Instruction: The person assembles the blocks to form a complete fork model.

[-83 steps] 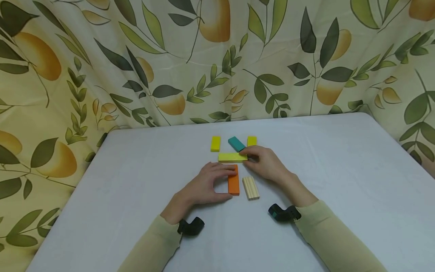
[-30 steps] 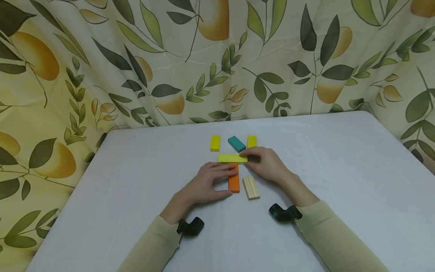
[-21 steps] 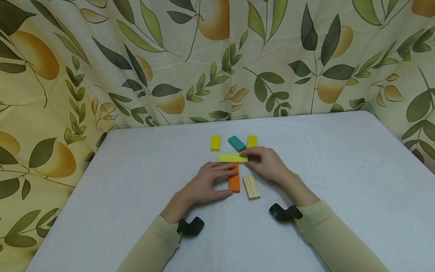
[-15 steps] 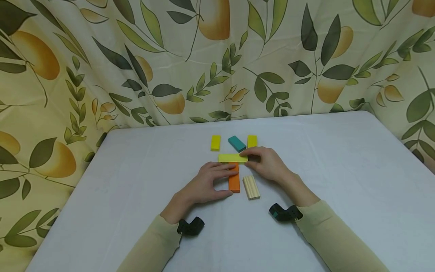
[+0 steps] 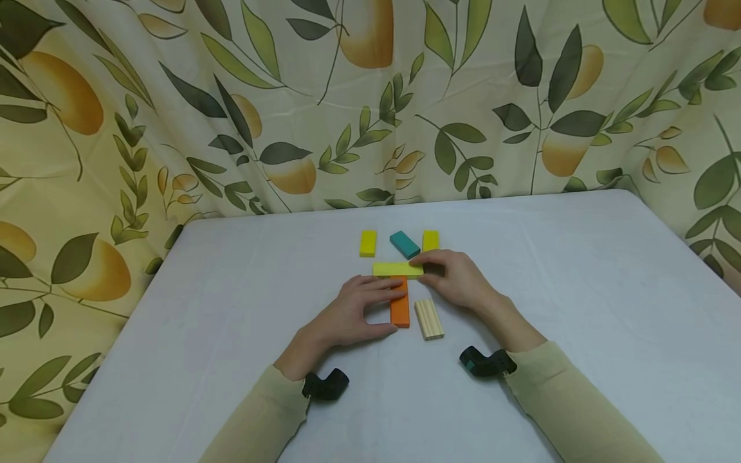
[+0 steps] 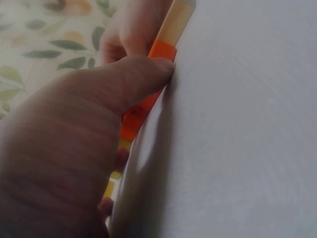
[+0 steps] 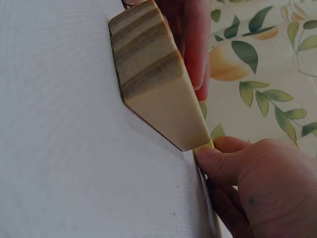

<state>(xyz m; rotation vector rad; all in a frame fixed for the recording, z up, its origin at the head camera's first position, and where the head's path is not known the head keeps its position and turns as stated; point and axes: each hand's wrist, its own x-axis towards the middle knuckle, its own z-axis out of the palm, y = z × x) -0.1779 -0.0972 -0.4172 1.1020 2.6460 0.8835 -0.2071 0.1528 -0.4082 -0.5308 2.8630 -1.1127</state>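
Note:
My left hand (image 5: 353, 312) holds an orange wooden block (image 5: 400, 312) lying lengthwise away from me, thumb at its near end and fingers over its far part. The left wrist view shows the thumb pressed to the orange block (image 6: 162, 50). Across the far end of it lies a long yellow-green block (image 5: 390, 269), forming a T with it. My right hand (image 5: 457, 280) pinches the right end of this yellow-green block between thumb and fingers. Just right of the orange block rests a pale, striped wooden block (image 5: 429, 319), large in the right wrist view (image 7: 163, 109).
Behind the yellow-green block lie a yellow block (image 5: 368, 244), a slanted teal block (image 5: 404, 244) and another yellow block (image 5: 431, 240), the last close to my right fingers. A white cloth (image 5: 231, 276) covers the table. A patterned curtain (image 5: 359, 128) hangs along its back edge.
Since the oldest frame, the orange block has slid slightly away from me, closing the gap to the yellow-green block. Over the last second both hands and blocks have stayed still.

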